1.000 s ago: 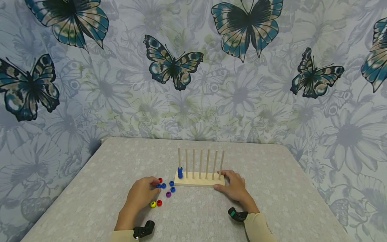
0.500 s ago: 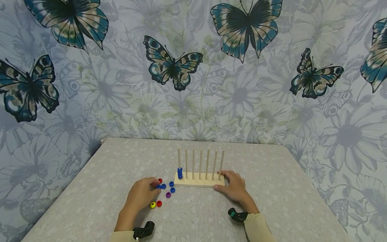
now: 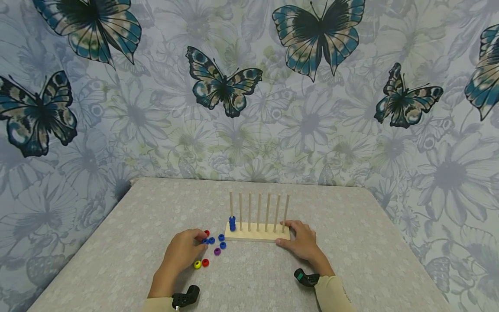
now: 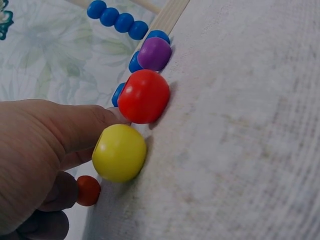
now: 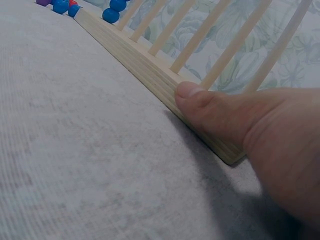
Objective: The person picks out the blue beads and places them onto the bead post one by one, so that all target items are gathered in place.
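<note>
A wooden peg stand [image 3: 257,234] with a row of upright pegs sits mid-table. Several blue beads [image 3: 232,223] are stacked on its leftmost peg. My right hand [image 3: 302,239] grips the stand's right end, its thumb [image 5: 200,100] along the front edge. To the left of the stand, my left hand [image 3: 182,248] pinches a blue bead [image 3: 205,241] at table height between thumb and finger; in the left wrist view that bead is mostly hidden. Close by lie loose blue beads [image 3: 222,245], a purple bead [image 3: 217,251], a yellow bead [image 4: 120,153] and red beads [image 4: 145,96].
The table [image 3: 351,242] has a pale patterned cloth, and its far edge meets a wall [image 3: 156,143] printed with butterflies and flowers. A black band with a device [image 3: 186,296] is on the left wrist, another [image 3: 306,277] on the right.
</note>
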`<state>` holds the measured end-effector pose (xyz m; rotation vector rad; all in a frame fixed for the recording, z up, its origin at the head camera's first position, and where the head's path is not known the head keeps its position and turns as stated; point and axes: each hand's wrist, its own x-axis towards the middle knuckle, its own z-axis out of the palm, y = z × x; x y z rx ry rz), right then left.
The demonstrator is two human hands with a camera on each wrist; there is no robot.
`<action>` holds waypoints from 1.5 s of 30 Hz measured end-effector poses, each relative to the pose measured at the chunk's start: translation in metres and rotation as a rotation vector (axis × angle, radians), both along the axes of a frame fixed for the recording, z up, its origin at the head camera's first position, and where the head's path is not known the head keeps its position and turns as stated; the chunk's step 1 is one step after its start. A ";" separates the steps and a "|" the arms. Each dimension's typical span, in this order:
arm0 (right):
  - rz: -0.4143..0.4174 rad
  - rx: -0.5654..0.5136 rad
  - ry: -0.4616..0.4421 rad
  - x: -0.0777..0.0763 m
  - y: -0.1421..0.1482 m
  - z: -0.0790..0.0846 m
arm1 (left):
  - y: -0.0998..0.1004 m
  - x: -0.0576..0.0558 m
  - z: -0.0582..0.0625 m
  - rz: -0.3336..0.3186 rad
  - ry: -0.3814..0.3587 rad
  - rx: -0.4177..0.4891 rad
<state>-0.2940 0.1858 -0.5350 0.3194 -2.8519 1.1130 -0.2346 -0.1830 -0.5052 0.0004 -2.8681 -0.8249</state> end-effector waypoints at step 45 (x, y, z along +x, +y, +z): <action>-0.009 0.021 -0.018 0.002 -0.001 0.001 | 0.000 0.001 0.008 0.045 0.301 0.085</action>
